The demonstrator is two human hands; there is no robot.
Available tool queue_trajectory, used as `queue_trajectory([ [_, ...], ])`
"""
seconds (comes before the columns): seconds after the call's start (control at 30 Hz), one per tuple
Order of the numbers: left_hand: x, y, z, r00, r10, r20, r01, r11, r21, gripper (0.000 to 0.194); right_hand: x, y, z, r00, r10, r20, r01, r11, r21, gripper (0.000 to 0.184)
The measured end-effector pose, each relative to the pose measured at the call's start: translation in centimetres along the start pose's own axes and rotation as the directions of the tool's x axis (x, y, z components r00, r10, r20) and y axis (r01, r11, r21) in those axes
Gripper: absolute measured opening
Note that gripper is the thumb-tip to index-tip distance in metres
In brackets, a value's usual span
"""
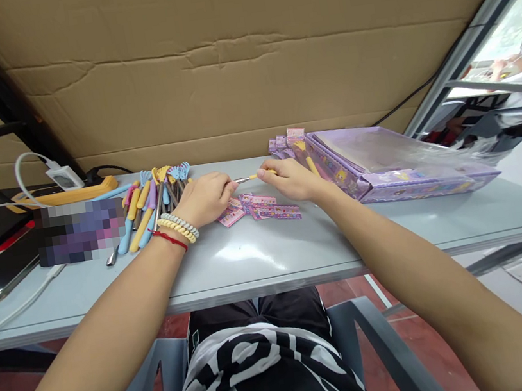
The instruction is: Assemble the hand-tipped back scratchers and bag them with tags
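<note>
Both my hands hold one small tool (pixel 247 178) with a metal stem and a yellow handle, level above the grey table (pixel 269 252). My left hand (pixel 206 198) pinches the metal end; my right hand (pixel 290 178) grips the yellow handle end. Under the tool lie several flat pink and purple paper sleeves (pixel 263 208). A pile of similar tools (pixel 150 204) with yellow, blue and purple handles lies just left of my left hand.
A purple display box (pixel 383 168) covered in clear plastic sits at the right, with more sleeves (pixel 285 141) at its left end. A yellow power strip (pixel 66 194), white charger and cables lie at the back left. A cardboard wall stands behind the table.
</note>
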State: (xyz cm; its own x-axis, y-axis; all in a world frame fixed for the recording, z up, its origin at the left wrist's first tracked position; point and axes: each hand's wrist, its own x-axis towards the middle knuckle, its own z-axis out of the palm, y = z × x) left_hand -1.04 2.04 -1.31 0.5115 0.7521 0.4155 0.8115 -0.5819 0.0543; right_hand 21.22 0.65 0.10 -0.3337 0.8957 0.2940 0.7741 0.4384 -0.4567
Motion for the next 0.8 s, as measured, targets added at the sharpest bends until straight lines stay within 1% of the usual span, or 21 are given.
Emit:
queue_trajectory([
  [0.23, -0.1, 1.2, -0.1, 0.999, 0.044, -0.011, -0.044, 0.998, -0.053, 0.037, -0.2, -0.6, 0.4, 0.995, -0.067, 0.072, 0.066, 0.998, 0.017, 0.038],
  [0.33, -0.1, 1.5, 0.0, 0.997, 0.074, -0.019, -0.075, 0.995, -0.062, 0.034, -0.1, -0.7, 0.5, 0.99, -0.095, 0.106, 0.093, 0.995, 0.022, 0.035],
  [0.47, -0.2, 1.8, 0.1, 0.992, 0.124, -0.008, -0.124, 0.991, -0.041, 0.027, -0.1, -1.0, 0.2, 0.988, -0.077, 0.135, 0.08, 0.997, -0.021, 0.026],
  [0.6, -0.1, 1.9, 0.1, 0.987, 0.159, 0.006, -0.158, 0.985, -0.068, 0.028, -0.2, -1.2, 0.0, 0.987, -0.073, 0.142, 0.083, 0.995, -0.059, 0.023],
  [0.67, -0.1, 2.0, 0.0, 0.988, 0.15, 0.023, -0.148, 0.986, -0.079, 0.03, -0.3, -1.1, 0.0, 0.986, -0.078, 0.144, 0.087, 0.994, -0.062, 0.026],
  [0.8, -0.1, 2.1, -0.2, 0.99, 0.124, 0.06, -0.12, 0.99, -0.073, 0.03, -0.3, -1.0, 0.2, 0.983, -0.076, 0.169, 0.089, 0.993, -0.072, 0.045],
])
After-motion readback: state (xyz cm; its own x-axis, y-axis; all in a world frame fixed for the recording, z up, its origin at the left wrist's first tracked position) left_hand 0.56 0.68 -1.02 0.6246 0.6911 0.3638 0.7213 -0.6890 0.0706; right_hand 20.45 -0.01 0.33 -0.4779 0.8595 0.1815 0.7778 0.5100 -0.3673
